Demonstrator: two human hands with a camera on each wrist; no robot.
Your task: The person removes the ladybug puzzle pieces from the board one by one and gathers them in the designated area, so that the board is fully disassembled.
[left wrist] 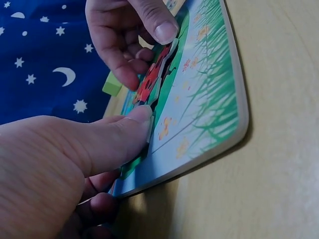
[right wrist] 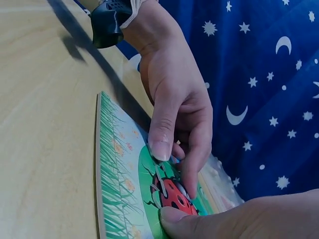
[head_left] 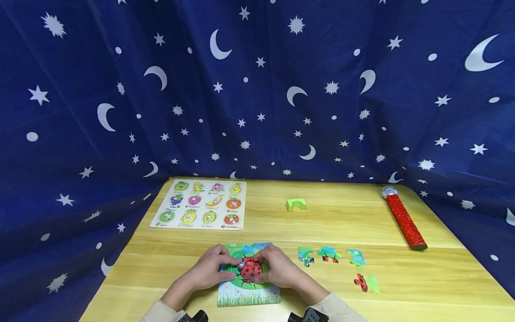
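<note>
A square puzzle board (head_left: 248,298) with a ladybug picture, a green leaf and a grass border lies flat in front of me. Over its middle are red, black-spotted ladybug jigsaw pieces (head_left: 252,270), their edges slightly raised in both wrist views. My left hand (head_left: 208,268) pinches the left side of these pieces, thumb nearer me, and the fingers beyond are partly hidden. From the right, my right hand (head_left: 280,267) pinches the other side between thumb and index finger. How many pieces are between the hands I cannot tell.
Several loose jigsaw pieces (head_left: 329,254) lie right of the board. Farther back are a fruit peg board (head_left: 204,198) at left, a green arch block (head_left: 296,204) and a red glittery microphone (head_left: 403,220) at right. A blue starry cloth (head_left: 265,120) hangs behind the wooden table (head_left: 177,243).
</note>
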